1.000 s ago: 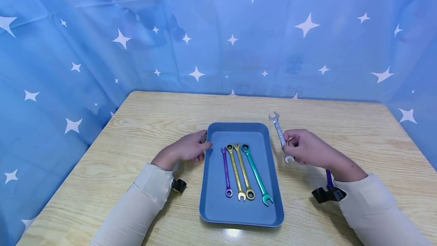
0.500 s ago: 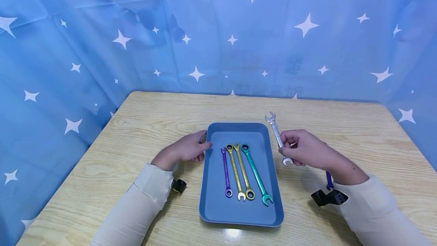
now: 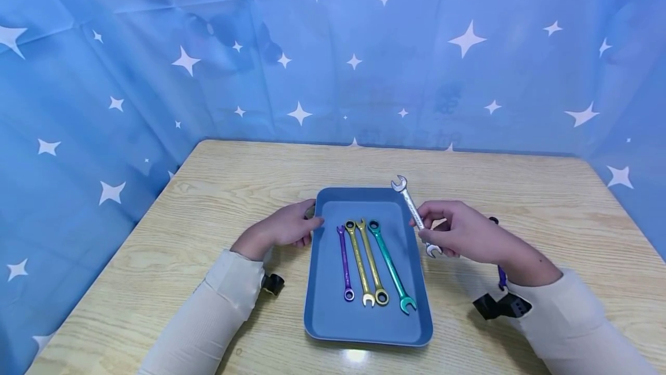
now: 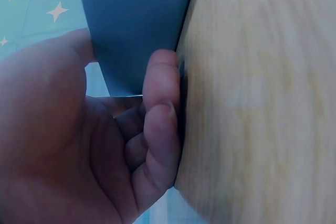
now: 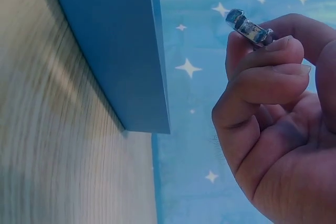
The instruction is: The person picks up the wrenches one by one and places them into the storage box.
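Observation:
A silver double open-end wrench (image 3: 413,211) is pinched between the thumb and fingers of my right hand (image 3: 465,234). It is raised and slanted, its far jaw over the tray's upper right corner. My left hand (image 3: 285,226) grips the left wall of the blue-grey tray (image 3: 338,324), thumb over the rim and fingers outside. Inside, side by side, lie a purple wrench (image 3: 346,262), two gold wrenches (image 3: 359,262) and a green wrench (image 3: 390,265). Only one end of the silver wrench (image 5: 249,29) shows in the right wrist view.
The tray rests on a light wood-grain table (image 3: 250,173). A blue curtain (image 3: 333,74) with white stars hangs behind and to the sides. Black wrist cameras (image 3: 502,306) are strapped at both sleeves.
My right hand has moved left with the silver wrench, bringing its far end from beside the tray to over the right rim. The left hand and tray have stayed still.

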{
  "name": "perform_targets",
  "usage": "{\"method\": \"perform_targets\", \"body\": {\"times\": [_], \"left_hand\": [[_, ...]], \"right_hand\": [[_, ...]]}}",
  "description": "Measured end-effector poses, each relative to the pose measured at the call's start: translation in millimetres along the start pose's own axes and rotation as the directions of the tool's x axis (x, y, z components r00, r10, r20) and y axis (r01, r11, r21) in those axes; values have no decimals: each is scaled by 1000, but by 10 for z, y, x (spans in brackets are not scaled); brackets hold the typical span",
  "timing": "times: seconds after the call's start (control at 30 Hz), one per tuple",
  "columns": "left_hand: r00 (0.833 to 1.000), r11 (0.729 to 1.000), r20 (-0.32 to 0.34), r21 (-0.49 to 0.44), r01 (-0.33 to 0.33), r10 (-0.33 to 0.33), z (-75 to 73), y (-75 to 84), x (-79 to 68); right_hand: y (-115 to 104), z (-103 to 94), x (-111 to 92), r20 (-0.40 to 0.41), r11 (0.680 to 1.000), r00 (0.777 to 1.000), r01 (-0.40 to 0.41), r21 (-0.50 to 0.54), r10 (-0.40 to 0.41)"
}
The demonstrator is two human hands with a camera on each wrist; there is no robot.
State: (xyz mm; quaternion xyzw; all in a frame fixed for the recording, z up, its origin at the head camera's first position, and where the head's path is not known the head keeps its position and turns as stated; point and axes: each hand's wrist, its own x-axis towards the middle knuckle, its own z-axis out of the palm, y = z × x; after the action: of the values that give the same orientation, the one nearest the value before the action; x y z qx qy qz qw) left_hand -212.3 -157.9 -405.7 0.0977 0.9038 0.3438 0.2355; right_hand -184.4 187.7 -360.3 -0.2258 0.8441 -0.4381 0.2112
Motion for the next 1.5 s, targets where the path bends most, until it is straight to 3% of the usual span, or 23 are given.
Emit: {"method": "perform_targets", "body": {"times": [0.7, 1.13, 1.5], "left_hand": [[1000, 1000, 4, 10, -1, 1, -3, -9, 2], [1000, 1000, 7, -3, -5, 5, 0, 5, 3], [1000, 1000, 3, 9, 4, -4, -1, -6, 11]], "right_hand": [[-83, 63, -8, 34, 981, 999, -33, 189, 27], [-117, 120, -14, 46, 989, 999, -3, 150, -4], [-117, 150, 11, 1, 991, 1000, 0, 137, 0]]}}
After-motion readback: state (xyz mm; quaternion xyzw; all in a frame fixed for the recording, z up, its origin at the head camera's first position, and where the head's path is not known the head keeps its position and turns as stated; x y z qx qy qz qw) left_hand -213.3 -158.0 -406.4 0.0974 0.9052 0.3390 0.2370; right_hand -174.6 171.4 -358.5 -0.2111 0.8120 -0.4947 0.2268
